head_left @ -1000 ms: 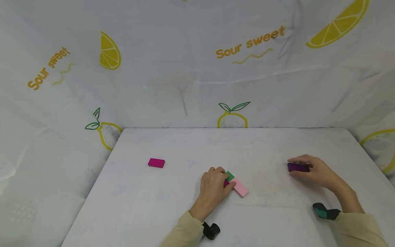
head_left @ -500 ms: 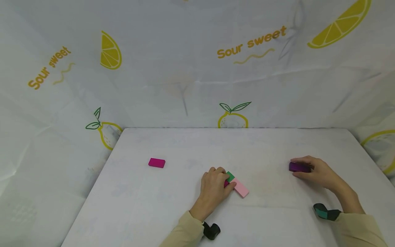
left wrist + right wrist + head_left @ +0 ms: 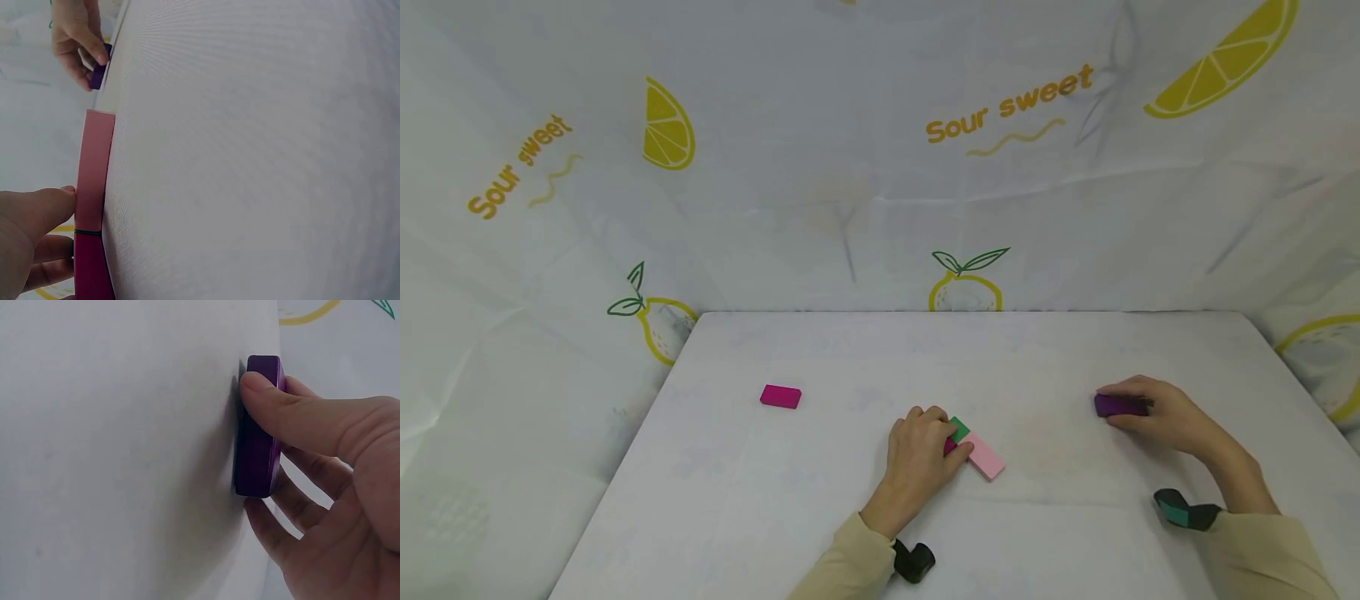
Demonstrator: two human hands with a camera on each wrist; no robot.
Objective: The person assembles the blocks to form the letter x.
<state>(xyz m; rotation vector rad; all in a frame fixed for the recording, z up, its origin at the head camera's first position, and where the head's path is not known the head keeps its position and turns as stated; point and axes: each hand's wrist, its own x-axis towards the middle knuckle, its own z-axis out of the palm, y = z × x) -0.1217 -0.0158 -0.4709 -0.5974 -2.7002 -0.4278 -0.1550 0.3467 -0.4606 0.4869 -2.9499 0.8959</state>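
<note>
My left hand point(image 3: 917, 450) rests over a small group of blocks near the middle of the table. Its thumb touches the pink block point(image 3: 983, 457), and a fingertip lies at the green block point(image 3: 959, 430). Between thumb and fingers a magenta block point(image 3: 91, 265) shows, mostly hidden by the hand from above. The pink and magenta blocks stand end to end in the left wrist view, a thin green line between them. Farther right, my right hand point(image 3: 1168, 417) pinches a purple block point(image 3: 259, 450) by its long sides, close over the table, thumb in front and fingers behind.
Another magenta block point(image 3: 781, 397) lies alone on the left of the white table point(image 3: 737, 500). A white cloth point(image 3: 820, 167) printed with lemons hangs behind the table's back edge. Black camera mounts point(image 3: 914, 562) stick out beside the wrists.
The right hand, holding the purple block, shifted slightly right and then back left by a small amount. The left hand and the blocks under it have stayed in place.
</note>
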